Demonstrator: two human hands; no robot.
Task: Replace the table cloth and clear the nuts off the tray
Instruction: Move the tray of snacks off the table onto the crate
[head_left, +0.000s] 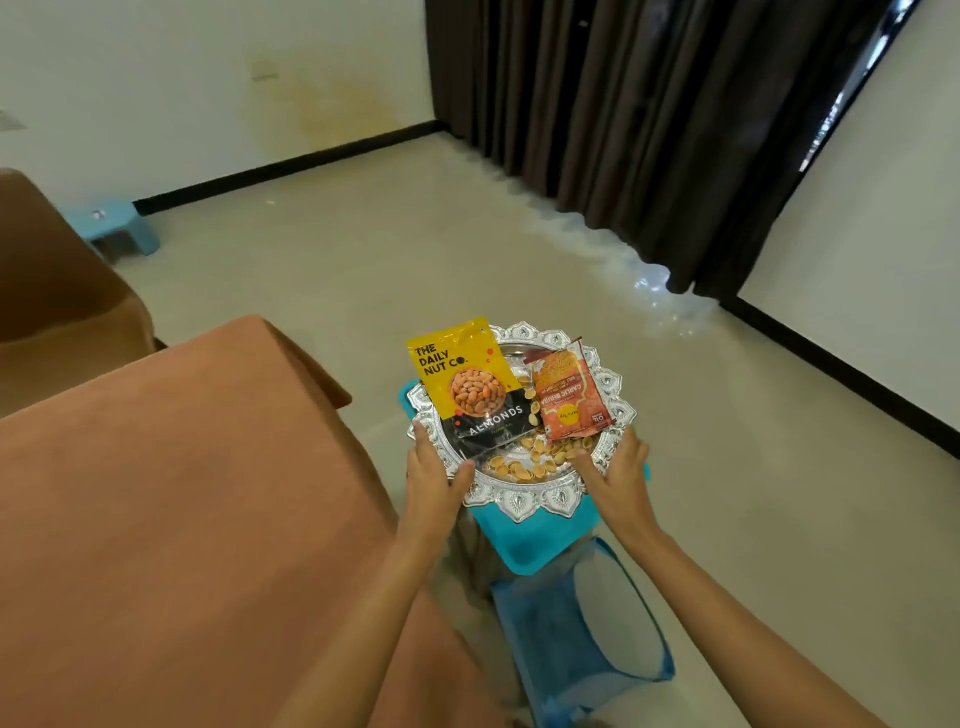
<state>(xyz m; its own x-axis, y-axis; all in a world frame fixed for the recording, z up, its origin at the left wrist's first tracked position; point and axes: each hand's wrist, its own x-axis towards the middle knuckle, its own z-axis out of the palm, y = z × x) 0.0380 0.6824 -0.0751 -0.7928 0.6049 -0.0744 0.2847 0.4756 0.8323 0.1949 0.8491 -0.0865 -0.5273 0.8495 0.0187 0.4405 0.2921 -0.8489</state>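
Over blue stool (540, 540), silver tray (524, 506) with nutshells (519, 467), yellow packet (462, 384), orange packet (571, 400); rim gripped by left hand (434, 467), right hand (618, 473).

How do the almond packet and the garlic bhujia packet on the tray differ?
Colour: the almond packet is yellow over black; the garlic bhujia packet is orange-red. Size: the almond packet is clearly larger than the garlic bhujia packet. Pose: the almond packet's print reads upright here; the garlic bhujia packet's is turned away from upright. Both lie side by side on the silver tray, over loose nut shells.
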